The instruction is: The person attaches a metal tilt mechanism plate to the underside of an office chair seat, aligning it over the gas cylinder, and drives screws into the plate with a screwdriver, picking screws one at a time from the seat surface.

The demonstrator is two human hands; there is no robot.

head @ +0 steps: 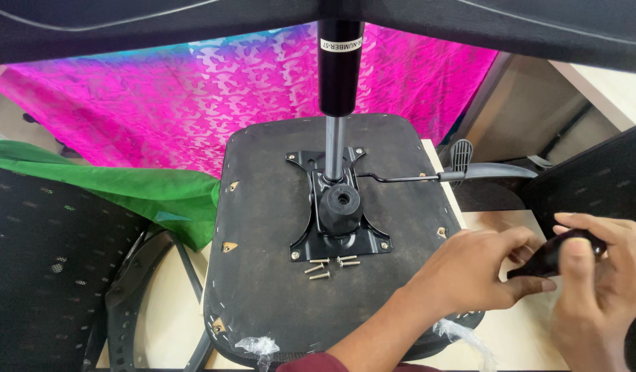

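While four loose screws [329, 266] lie on the upturned seat base [263, 227], left hand [473, 269] and right hand [600, 275], beside its edge, both pinch a black plastic part [552, 258].

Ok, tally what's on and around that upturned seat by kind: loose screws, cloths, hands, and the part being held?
Loose screws on the seat underside: 4
Cloths: 2, pink and green
Hands: 2, left hand and right hand
Black plastic part held in both hands: 1
Total: 9

A small glossy black plastic part [553, 258], possibly a knob, sits tilted beside the seat's right edge.
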